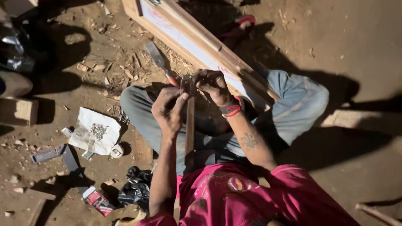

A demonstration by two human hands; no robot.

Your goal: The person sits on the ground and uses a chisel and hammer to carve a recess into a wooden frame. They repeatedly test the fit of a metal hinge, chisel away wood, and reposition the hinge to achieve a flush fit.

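My left hand (167, 108) is closed around the upper part of a narrow wooden strip (190, 129) that stands upright between my knees. My right hand (212, 85), with a red band at the wrist, grips a small dark metal piece (186, 82) at the strip's top end; its exact kind is unclear. A chisel (158, 59) with a flat steel blade and a red handle lies just beyond my left hand; I cannot tell whether the hand touches it. A long wooden frame with a white panel (184, 39) lies slanted across my right leg.
On the dirt floor to the left lie a paper sheet with small nails (95, 132), a white tape roll (117, 151), a metal file (46, 154), a red packet (99, 201) and a black plastic bag (136, 190). A wood block (20, 111) and wood chips (121, 67) lie farther off.
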